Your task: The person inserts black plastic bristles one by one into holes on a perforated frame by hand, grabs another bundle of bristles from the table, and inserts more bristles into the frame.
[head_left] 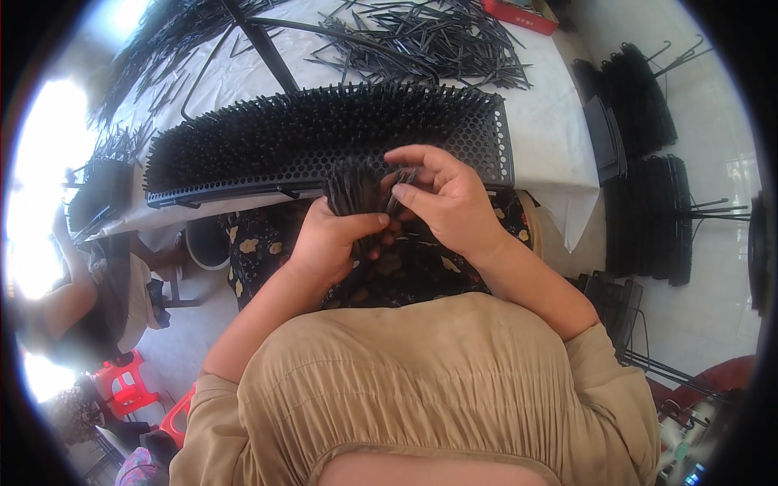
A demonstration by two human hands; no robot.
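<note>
My left hand (320, 239) is wrapped round a bundle of thin black strips (350, 185), its thumb lying across them. Beside it, my right hand (454, 202) pinches a few more black strips (401, 178) between thumb and fingers, close against the bundle. Just beyond both hands lies a long black perforated panel (493, 138) on the table. Black strips (267, 134) stand densely in most of its holes, while bare holes show at its right end. The lower part of the bundle is hidden behind my left fingers.
A white-covered table (551, 130) bears a heap of loose black strips (429, 40) and a red box (523, 14). A black metal frame (271, 57) rises behind the panel. Stacks of black bristled panels (648, 211) stand right. Another person's arm (69, 283) and a red stool (126, 385) are left.
</note>
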